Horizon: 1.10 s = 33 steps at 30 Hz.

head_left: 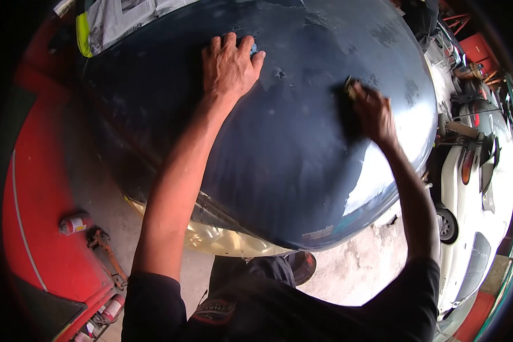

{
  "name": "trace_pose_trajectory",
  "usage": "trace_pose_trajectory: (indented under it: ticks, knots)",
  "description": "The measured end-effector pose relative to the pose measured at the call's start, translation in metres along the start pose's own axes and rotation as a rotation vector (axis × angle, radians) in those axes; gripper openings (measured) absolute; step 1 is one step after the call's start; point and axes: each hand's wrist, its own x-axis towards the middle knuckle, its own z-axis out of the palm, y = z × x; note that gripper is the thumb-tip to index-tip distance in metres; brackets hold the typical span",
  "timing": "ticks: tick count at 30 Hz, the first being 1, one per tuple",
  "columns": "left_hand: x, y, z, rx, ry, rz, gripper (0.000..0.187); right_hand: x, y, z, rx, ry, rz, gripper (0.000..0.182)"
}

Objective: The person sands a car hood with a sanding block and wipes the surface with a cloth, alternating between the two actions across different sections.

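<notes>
A dark, glossy car hood [256, 142] with patchy dull spots fills the middle of the view. On its far left part rests my left hand [228, 65], fingers bent over a small blue pad [253, 49] that shows only at the edge by the thumb. Farther right, my right hand [373, 111] is closed round a yellowish-green pad [349, 88] pressed to the hood. This hand is blurred, and most of its pad is hidden under the fingers. Beneath the near hood edge shows a yellowed headlight [228, 239].
Newspaper [122, 20] held with yellow tape [84, 35] covers the far left edge. A red car panel [45, 211] stands at left, with a red bottle [76, 223] on it. At right are a white car [467, 199] and stacked parts [467, 128].
</notes>
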Motion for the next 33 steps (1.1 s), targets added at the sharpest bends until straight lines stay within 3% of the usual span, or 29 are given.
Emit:
trace_pose_trajectory:
  ticks: [2,5,7,9,11,12,14,15,18,20,23,26,27,29,31,33]
  knots:
    - [0.002,0.0,-0.003,-0.02,0.001,0.006,0.036,0.049,0.014,0.002,-0.07,-0.005,0.113,0.049]
    - [-0.005,0.0,-0.004,-0.037,-0.025,-0.007,0.035,0.037,-0.015,-0.008,-0.083,-0.049,0.189,0.046]
    - [0.0,0.0,-0.002,-0.04,-0.019,-0.011,0.035,-0.019,-0.048,-0.01,-0.164,0.034,0.026,0.05]
    - [-0.001,0.001,0.0,-0.03,-0.018,-0.019,0.035,-0.047,-0.063,-0.023,-0.009,-0.021,0.067,0.057]
    - [0.0,0.001,0.001,-0.032,-0.02,-0.016,0.036,-0.028,-0.046,-0.018,-0.022,-0.009,0.043,0.05]
    - [-0.001,0.001,0.0,-0.031,-0.024,-0.02,0.036,-0.009,-0.018,-0.008,-0.169,-0.139,0.125,0.058]
    - [0.002,-0.001,0.0,-0.044,-0.009,-0.007,0.036,0.041,0.005,-0.004,-0.135,-0.097,0.181,0.057]
    - [-0.002,-0.001,-0.001,-0.057,-0.013,-0.003,0.036,0.053,0.004,-0.005,-0.063,-0.137,0.331,0.056]
    - [-0.001,0.0,-0.001,-0.047,-0.023,-0.008,0.036,0.002,-0.005,0.01,-0.194,0.019,0.022,0.044]
    - [0.001,0.0,-0.001,-0.029,0.006,-0.003,0.036,-0.039,-0.059,-0.009,-0.04,0.062,-0.012,0.061]
    - [-0.001,0.001,0.0,-0.015,-0.002,-0.006,0.036,-0.04,-0.047,-0.011,0.005,0.078,-0.089,0.066]
    - [0.002,-0.001,0.0,-0.016,-0.005,-0.003,0.036,0.036,0.021,0.009,-0.102,-0.025,0.116,0.053]
    - [0.0,0.0,0.0,-0.025,-0.01,-0.003,0.036,0.059,0.021,0.01,-0.111,-0.046,0.26,0.05]
    - [-0.004,0.001,-0.002,-0.023,-0.013,-0.002,0.036,0.064,0.017,0.016,-0.096,0.01,0.334,0.049]
    - [0.002,0.0,-0.003,-0.027,-0.021,0.001,0.036,0.018,0.001,0.018,-0.21,0.005,0.089,0.049]
    - [0.0,0.0,-0.001,-0.034,-0.064,-0.017,0.036,-0.034,-0.049,-0.005,-0.061,0.03,0.03,0.056]
